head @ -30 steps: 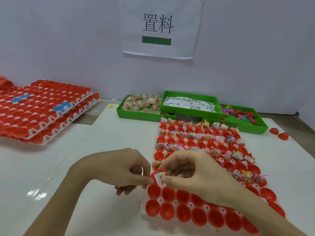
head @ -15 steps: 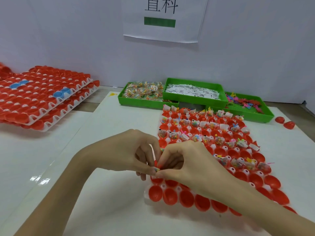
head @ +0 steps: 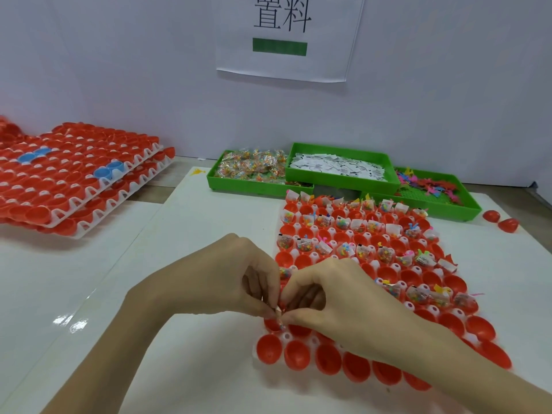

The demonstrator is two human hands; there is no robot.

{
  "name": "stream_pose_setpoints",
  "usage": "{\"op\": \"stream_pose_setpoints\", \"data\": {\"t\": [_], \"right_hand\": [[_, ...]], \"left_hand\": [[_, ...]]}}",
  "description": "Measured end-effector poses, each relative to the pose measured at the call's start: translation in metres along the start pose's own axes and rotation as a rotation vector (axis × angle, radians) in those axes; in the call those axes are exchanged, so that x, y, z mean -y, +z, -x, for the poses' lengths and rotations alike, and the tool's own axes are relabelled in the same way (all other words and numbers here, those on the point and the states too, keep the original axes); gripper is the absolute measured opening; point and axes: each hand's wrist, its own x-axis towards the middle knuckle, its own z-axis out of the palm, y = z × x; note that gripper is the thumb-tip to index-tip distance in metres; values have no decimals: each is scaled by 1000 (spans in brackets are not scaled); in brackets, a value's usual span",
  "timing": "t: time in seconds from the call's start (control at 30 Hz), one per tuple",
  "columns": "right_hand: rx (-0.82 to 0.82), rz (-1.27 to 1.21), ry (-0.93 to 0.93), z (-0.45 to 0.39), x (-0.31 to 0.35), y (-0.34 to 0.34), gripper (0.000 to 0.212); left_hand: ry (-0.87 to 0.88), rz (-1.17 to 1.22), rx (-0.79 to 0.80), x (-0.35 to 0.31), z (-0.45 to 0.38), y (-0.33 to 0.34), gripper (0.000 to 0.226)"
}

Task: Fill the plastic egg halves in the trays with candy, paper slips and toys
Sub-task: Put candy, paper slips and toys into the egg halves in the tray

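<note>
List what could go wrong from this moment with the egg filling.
1. Both hands, left hand and right hand, pinch one small packet above the tray's near-left cups; a slipped grip could drop it between cups.
2. The right forearm lies over the near empty egg halves; it may knock them loose.
3. Slips stand tall in the filled egg halves; a brush could flick them out.

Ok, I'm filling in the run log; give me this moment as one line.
step: filling egg halves | left hand + right hand: pinching small packet over near-left tray cell | near rows: empty
</note>
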Motion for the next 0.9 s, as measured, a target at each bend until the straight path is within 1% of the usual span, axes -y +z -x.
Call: {"op": "stream_pose_setpoints", "data": {"t": [0.1, 0.37, 0.47, 0.53, 0.6, 0.67, 0.8, 0.9], "right_hand": [[25, 28, -3, -2, 2, 2, 9], [16, 203, 13, -5, 6, 9, 8], [28, 240, 26, -7, 9, 14, 11], [39, 228, 36, -8, 9, 11, 6], [78, 179, 40, -9, 8, 3, 1], [104, 155, 39, -10, 6, -3, 6], [85, 152, 19, -10, 6, -3, 8], [42, 159, 15, -11, 5, 0, 6]], "left_hand": [[-22, 22, 8, 1, 2, -1, 23], [-3, 6, 26, 2, 0, 1, 12], [0, -38, -8, 3, 0, 4, 13], [-20, -43, -16, 5, -1, 4, 12], [-36, -21, 13, 6, 0, 4, 9], [-52, -9, 43, 6, 0, 3, 6], [-82, 15, 94, 6, 2, -1, 7], [-84, 27, 111, 7, 2, -2, 7]]}}
